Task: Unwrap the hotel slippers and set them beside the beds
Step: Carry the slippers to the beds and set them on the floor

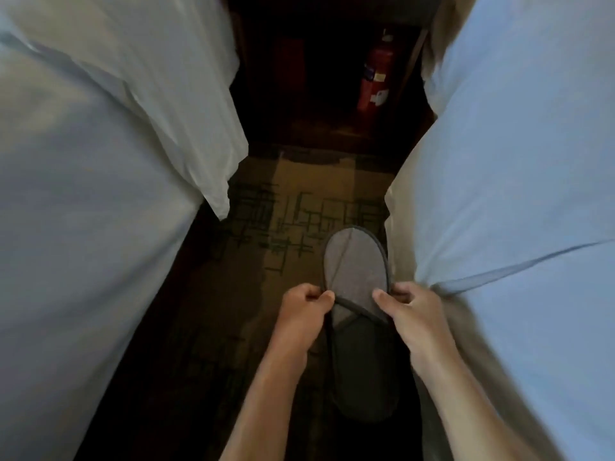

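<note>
Both hands are pinching the same grey slipper (355,261) at its widest part, right where the upper ends. The left hand (304,314) has thumb and curled fingers closed on the left edge, the right hand (411,314) does the same on the right edge, thumb lying on top of the fabric. So a tight two-sided pinch, nothing loose about it.

The slipper is the flat, thin hotel kind: soft felt-like grey cloth, rounded oval toe, darker piping running all round the rim. The toe points away from the person. A fold line runs down the toe part, and two bands of dark trim cross in an X just between the hands. Below the hands the heel end looks much darker, almost charcoal, and a bit blurry, so I can't tell whether that is one slipper or two stacked together. No wrapper visible on it as far as I can see.

It sits low over the carpet (293,207) in the narrow aisle between two beds, closer to the right bed (519,201), nearly touching its hanging cover. The carpet is tan with a scratchy dark line pattern.

The left bed (86,201) has smooth white linen with a folded corner hanging down. At the far dark end of the aisle stands a red fire extinguisher (376,71), upright, with labels on its cylinder.
</note>
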Available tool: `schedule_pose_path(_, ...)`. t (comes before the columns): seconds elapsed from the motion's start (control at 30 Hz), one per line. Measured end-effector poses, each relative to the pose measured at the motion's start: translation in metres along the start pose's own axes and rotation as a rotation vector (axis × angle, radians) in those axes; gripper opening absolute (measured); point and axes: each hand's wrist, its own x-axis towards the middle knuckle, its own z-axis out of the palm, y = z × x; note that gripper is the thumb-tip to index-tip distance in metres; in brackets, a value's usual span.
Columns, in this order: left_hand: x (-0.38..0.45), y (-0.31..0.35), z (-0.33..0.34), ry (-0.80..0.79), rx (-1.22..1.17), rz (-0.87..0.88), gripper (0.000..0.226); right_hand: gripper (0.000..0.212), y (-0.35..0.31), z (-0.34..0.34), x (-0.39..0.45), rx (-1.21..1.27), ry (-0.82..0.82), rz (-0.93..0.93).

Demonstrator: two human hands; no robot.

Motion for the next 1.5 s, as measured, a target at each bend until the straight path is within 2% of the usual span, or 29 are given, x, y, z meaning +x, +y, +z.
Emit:
schedule_pose_path(0.2, 0.116, -0.075, 0.028, -0.008, -0.144, 0.01, 0.019, 0.046, 0.069, 0.047, 0.087, -0.033, 0.083, -0.067)
schedule_pose_path(0.27, 0.147, -0.091, 0.035, -0.039, -0.198, 0.053, 0.011, 0.052, 0.088, 0.061, 0.106, -0.074, 0.109, -0.102)
schedule_pose_path(0.47, 0.188, -0.138, 0.042, -0.116, -0.454, 0.111, 0.016, 0.045, 0.134, 0.094, 0.135, 0.033, 0.203, -0.112)
schedule_pose_path(0.6, 0.186, -0.176, 0.033, -0.195, -0.616, 0.053, 0.018, 0.048, 0.159, 0.11, 0.129, 0.079, 0.152, -0.045)
schedule_pose_path(0.73, 0.186, -0.198, 0.038, -0.244, -0.679, 0.029, 0.011, 0.074, 0.166, 0.118, 0.129, 0.04, 0.05, -0.002)
schedule_pose_path(0.8, 0.189, -0.203, 0.04, -0.249, -0.779, -0.016, 0.026, 0.082, 0.17, 0.121, 0.133, 0.073, 0.003, 0.042)
schedule_pose_path(0.9, 0.19, -0.205, 0.041, -0.319, -0.947, -0.216, 0.061, 0.063, 0.181, 0.122, 0.135, 0.187, -0.051, 0.114)
schedule_pose_path(1.0, 0.186, -0.207, 0.046, -0.467, -0.94, -0.297, 0.056, 0.055, 0.192, 0.123, 0.137, 0.282, -0.13, 0.218)
schedule_pose_path(1.13, 0.181, -0.212, 0.049, -0.57, -0.932, -0.229, 0.039, 0.033, 0.199, 0.121, 0.141, 0.324, -0.221, 0.237)
schedule_pose_path(1.2, 0.185, -0.213, 0.05, -0.511, -0.857, -0.189, 0.046, 0.027, 0.199, 0.12, 0.144, 0.329, -0.247, 0.229)
schedule_pose_path(1.3, 0.193, -0.216, 0.049, -0.409, -0.779, -0.105, 0.052, 0.029, 0.199, 0.117, 0.147, 0.335, -0.28, 0.208)
schedule_pose_path(1.43, 0.191, -0.223, 0.043, -0.423, -0.683, -0.052, 0.084, 0.034, 0.198, 0.115, 0.145, 0.326, -0.411, 0.244)
schedule_pose_path(1.5, 0.192, -0.228, 0.04, -0.475, -0.676, -0.02, 0.075, 0.027, 0.199, 0.113, 0.145, 0.311, -0.476, 0.261)
